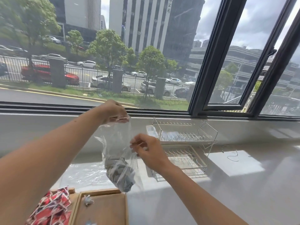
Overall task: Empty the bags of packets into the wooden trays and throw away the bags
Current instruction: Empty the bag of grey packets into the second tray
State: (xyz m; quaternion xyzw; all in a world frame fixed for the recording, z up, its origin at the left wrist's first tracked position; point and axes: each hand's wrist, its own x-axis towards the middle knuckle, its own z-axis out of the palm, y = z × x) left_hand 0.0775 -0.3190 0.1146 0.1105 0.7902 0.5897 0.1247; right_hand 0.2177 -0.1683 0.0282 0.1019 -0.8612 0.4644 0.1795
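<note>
A clear plastic bag (116, 143) hangs above the counter with several grey packets (121, 174) bunched at its bottom. My left hand (113, 113) pinches the bag's top edge, raised near the window sill. Lower and to the right, my right hand (148, 151) grips the bag's other edge. Below the bag sits a wooden tray (105, 210) with one grey packet (88, 200) lying in it. Beside it on the left, a second wooden tray (72, 190) is piled with several red packets (50, 208).
A wire dish rack (183, 143) stands on the grey counter to the right of the bag. An empty clear plastic bag (86, 174) lies flat behind the trays. A thin loose wire (233, 155) lies further right. A large window runs along the back.
</note>
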